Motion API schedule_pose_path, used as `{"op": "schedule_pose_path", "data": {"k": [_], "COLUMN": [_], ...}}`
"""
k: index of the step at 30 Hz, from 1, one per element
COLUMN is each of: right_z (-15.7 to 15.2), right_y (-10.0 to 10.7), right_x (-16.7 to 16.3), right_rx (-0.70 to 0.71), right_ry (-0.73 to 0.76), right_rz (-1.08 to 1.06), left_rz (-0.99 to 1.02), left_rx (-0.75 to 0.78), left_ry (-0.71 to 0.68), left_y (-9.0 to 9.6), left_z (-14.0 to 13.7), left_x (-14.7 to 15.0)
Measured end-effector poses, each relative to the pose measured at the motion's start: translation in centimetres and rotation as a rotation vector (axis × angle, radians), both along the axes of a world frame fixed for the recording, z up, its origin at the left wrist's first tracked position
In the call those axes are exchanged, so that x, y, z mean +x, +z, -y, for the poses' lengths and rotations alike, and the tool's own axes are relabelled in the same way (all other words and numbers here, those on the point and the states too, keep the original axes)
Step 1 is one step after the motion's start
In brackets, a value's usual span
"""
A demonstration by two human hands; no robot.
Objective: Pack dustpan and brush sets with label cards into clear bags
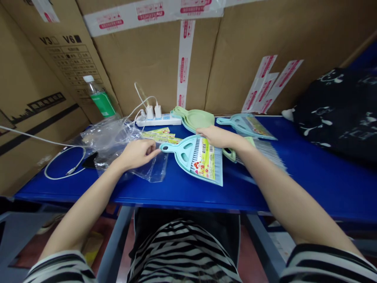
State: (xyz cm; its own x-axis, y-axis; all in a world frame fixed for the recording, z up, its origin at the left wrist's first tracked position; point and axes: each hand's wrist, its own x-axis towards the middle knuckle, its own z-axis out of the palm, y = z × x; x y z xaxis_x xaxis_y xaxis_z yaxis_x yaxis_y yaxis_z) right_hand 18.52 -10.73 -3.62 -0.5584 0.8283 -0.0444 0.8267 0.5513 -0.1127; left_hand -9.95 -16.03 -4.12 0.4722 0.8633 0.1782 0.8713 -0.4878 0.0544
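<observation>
One pale-blue plastic dustpan (180, 152), mid-frame, is already fitted with a yellow printed card (206, 160) and touched by the half-curled left hand (140, 153) and right hand (217, 136), grips untellable; loose yellow paper strips (161, 136), just left of centre, seem left unused

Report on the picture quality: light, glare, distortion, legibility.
Head view: wide-angle stretch leans the cardboard at left; head view: glints break up the clear plastic bag; head view: the black bag at right is dim; head view: the label's smallest print is unreadable.
</observation>
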Motion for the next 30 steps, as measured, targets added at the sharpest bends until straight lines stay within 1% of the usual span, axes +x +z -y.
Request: {"op": "schedule_pose_path", "data": {"k": [2, 4, 7, 12, 15, 18, 22, 27, 30], "right_z": [0.0, 0.1, 0.4, 0.7, 0.8, 0.8, 0.8, 0.9, 0.9], "right_y": [0.1, 0.1, 0.2, -0.1, -0.2, -0.2, -0.1, 0.3, 0.4], "right_x": [0.0, 0.0, -0.3, -0.8, -0.9, -0.9, -0.9, -0.8, -0.7], "right_rx": [-0.008, -0.020, -0.034, -0.055, -0.049, -0.021, -0.003, -0.004, -0.032], "right_ry": [0.004, 0.001, -0.011, -0.009, -0.008, -0.017, -0.036, -0.055, -0.057], "right_rz": [0.001, -0.003, -0.008, -0.029, -0.010, 0.021, 0.062, 0.047, 0.006], "left_rz": [-0.122, -0.194, -0.234, -0.246, -0.217, -0.133, -0.009, 0.011, 0.063], "left_rx": [-0.052, -0.075, -0.105, -0.148, -0.117, -0.073, -0.117, -0.125, -0.133], "left_ry": [0.029, 0.056, 0.087, 0.140, 0.170, 0.166, 0.155, 0.206, 0.181], "left_y": [-0.4, -0.6, -0.6, -0.3, -0.2, -0.2, -0.1, -0.2, -0.4], "left_z": [0.1, 0.3, 0.5, 0.4, 0.3, 0.2, 0.0, 0.0, -0.1], "left_x": [0.3, 0.6, 1.1, 1.5, 1.3, 1.1, 1.1, 1.2, 1.0]}}
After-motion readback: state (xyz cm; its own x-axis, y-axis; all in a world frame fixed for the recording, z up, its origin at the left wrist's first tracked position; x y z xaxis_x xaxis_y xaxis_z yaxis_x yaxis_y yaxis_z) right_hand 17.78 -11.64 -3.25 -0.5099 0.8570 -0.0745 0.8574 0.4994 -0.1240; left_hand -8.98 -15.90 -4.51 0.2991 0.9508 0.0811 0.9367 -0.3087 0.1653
